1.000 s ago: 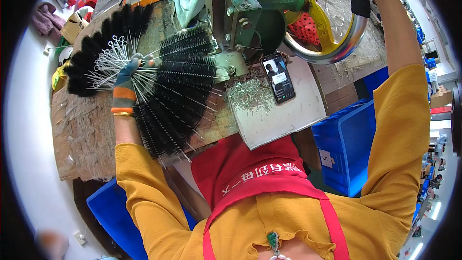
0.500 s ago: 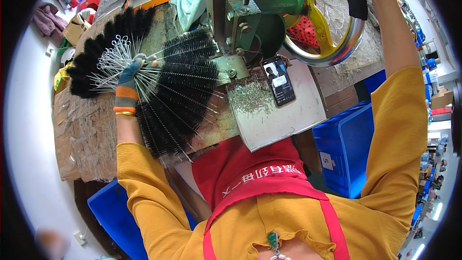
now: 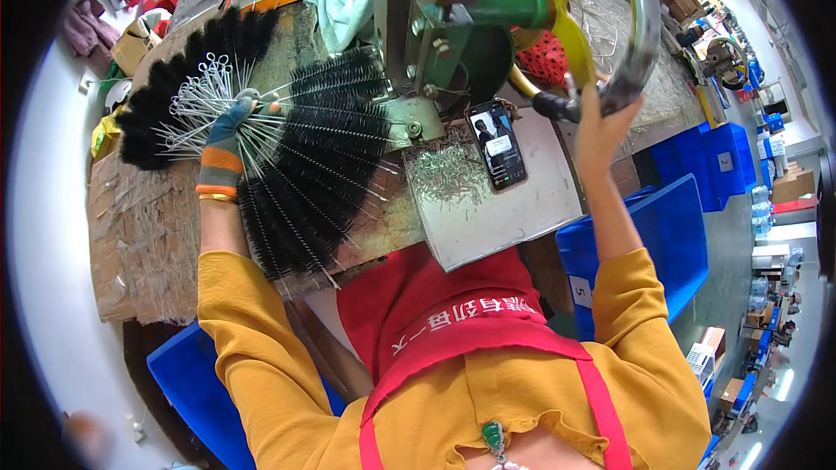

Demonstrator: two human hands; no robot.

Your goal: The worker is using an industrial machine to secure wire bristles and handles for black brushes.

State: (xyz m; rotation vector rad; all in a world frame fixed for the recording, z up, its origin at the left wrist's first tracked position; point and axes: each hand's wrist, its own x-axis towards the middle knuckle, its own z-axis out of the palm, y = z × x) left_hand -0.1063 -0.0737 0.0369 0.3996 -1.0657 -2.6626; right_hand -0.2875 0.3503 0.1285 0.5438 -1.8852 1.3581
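The left arm came up from the lower edge, its forearm nearly upright, and the left hand (image 3: 230, 126), in a blue and orange glove (image 3: 219, 171) with bare fingertips, was turned in toward the middle. Its grip was closed round a bundle of thin wire stems (image 3: 254, 144) belonging to black brushes (image 3: 335, 135). These fanned out to either side of it above the worktop (image 3: 131, 235), the right-hand ones spreading toward the press (image 3: 399, 22).

The right arm was bent at the elbow, forearm rising steeply, wrist beside the worktop's right part. The right hand (image 3: 603, 129) was at the near, lower rim of the wheel (image 3: 646, 22), touching it with fingers pointing upward. Blur hid the fingertips, so how firmly that grip was closed could not be told.

Between the arms, a phone (image 3: 498, 150) lay beside small metal bits (image 3: 446, 172) on a white board (image 3: 492, 231).
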